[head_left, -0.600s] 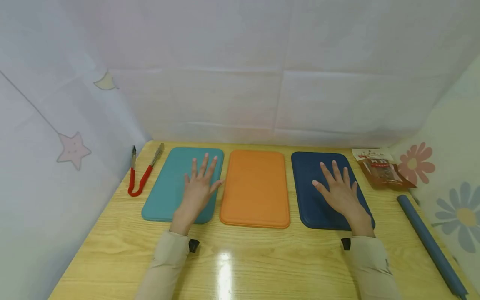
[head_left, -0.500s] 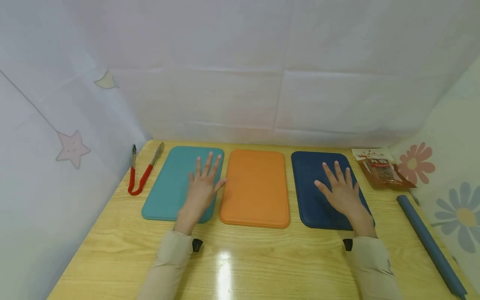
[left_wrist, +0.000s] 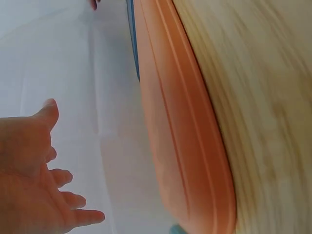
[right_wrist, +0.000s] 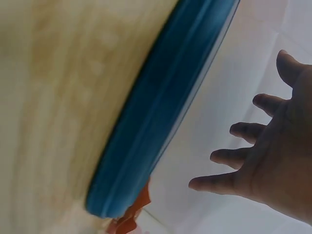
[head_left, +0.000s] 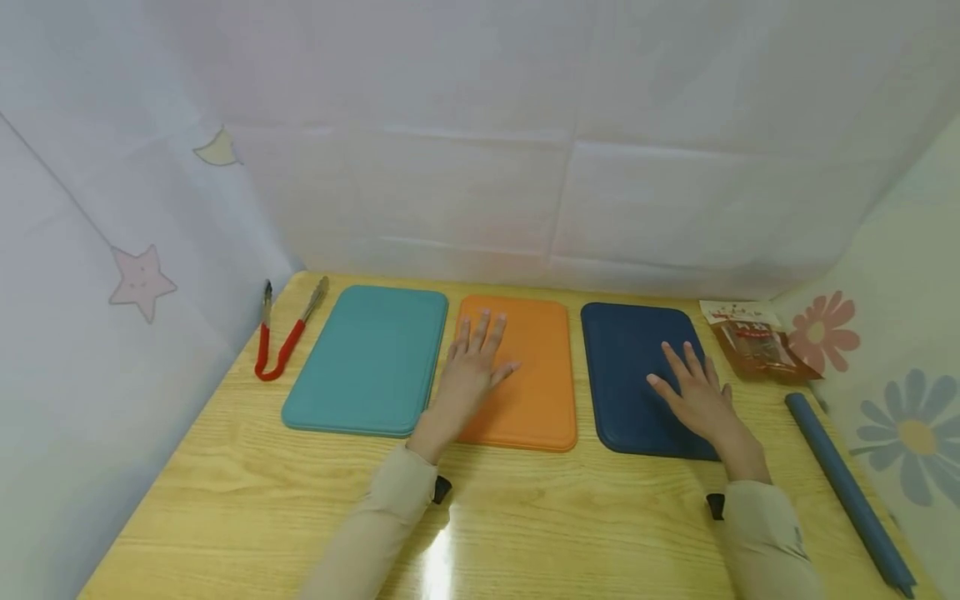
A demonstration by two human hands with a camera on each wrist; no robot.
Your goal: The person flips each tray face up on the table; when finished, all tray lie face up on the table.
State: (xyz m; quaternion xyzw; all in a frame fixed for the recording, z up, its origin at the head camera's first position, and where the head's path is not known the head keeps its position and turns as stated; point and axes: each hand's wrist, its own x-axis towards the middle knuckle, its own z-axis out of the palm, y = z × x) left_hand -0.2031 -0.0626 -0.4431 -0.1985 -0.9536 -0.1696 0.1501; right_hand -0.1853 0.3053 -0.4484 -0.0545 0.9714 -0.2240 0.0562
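Note:
Three flat rounded rectangular boards lie in a row: a teal one, an orange one and a navy one. My left hand hovers over the left part of the orange board with its fingers spread, holding nothing. In the left wrist view a gap shows between that hand and the orange board. Over the right part of the navy board is my right hand, fingers spread and nothing held. The right wrist view shows this hand apart from the navy board.
Red-handled tongs lie at the table's back left. A brown food packet sits at the back right against the flower-printed curtain. A long grey-blue rod lies along the right edge of the wooden table.
My left hand has moved right, from over the teal board to over the orange one. My right hand has shifted slightly right and toward me. The view has tilted a little.

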